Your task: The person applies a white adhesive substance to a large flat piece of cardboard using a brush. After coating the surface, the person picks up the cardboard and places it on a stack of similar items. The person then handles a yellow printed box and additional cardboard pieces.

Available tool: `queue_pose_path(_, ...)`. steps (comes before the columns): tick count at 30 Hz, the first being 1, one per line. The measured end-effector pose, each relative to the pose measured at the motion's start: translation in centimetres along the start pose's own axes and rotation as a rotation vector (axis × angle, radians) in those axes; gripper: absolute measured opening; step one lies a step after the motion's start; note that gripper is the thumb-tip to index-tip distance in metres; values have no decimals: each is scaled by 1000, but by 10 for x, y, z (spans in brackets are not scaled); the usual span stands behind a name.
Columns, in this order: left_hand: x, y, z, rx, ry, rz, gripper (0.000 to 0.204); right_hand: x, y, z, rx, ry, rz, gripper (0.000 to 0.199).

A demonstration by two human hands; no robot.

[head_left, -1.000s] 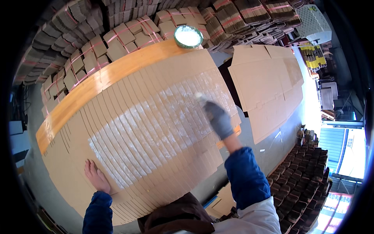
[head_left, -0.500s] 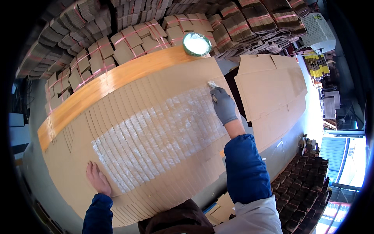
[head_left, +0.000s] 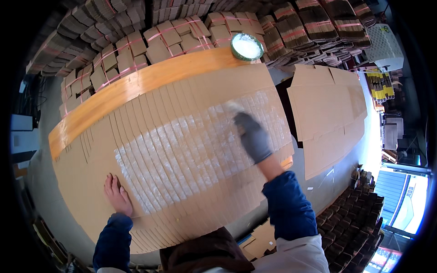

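Overlapping cardboard sheets (head_left: 86,186) lie fanned in narrow steps across the table, with a white, glue-like coating (head_left: 168,159) over their middle band. My bare left hand (head_left: 119,194) rests flat on the cardboard at the coating's near left corner, fingers stretched out. In a grey glove, my right hand (head_left: 252,138) is closed around a small brush (head_left: 235,107) with a whitish tip, over the right part of the coating. Motion smears the brush, and the glove hides most of its handle. At the table's far edge stands a green bowl (head_left: 260,55) of white paste.
An orange-brown wooden board (head_left: 136,81) edges the far side of the table. Strapped cardboard bundles (head_left: 162,40) are stacked behind it. More flat cardboard (head_left: 325,102) lies to the right, and dark stacked pieces (head_left: 348,223) stand at the lower right.
My right hand has moved the brush left and slightly nearer, away from the coating's far right corner. My left hand stays flat on the cardboard. The whole view has shifted slightly.
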State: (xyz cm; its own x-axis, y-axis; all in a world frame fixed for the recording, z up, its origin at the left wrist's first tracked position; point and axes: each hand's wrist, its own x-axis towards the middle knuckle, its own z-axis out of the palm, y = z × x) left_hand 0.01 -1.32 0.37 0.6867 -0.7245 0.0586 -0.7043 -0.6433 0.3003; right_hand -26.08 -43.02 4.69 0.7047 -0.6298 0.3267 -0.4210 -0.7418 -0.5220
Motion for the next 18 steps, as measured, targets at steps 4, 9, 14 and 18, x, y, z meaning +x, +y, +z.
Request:
queue_pose_path(4, -4, -7, 5, -3, 23, 33, 43, 0, 2, 2, -179, -127, 59, 22)
queue_pose_path(9, 1, -3, 4, -16, 6, 30, 43, 7, -35, 19, -9, -3, -65, 24)
queue_pose_path(14, -1, -5, 6, 1, 14, 43, 43, 12, 19, 8, -179, -23, 155, 20)
queue_pose_path(18, -1, -5, 1, 56, 17, 20, 43, -13, -32, 27, -59, 80, 21, 18)
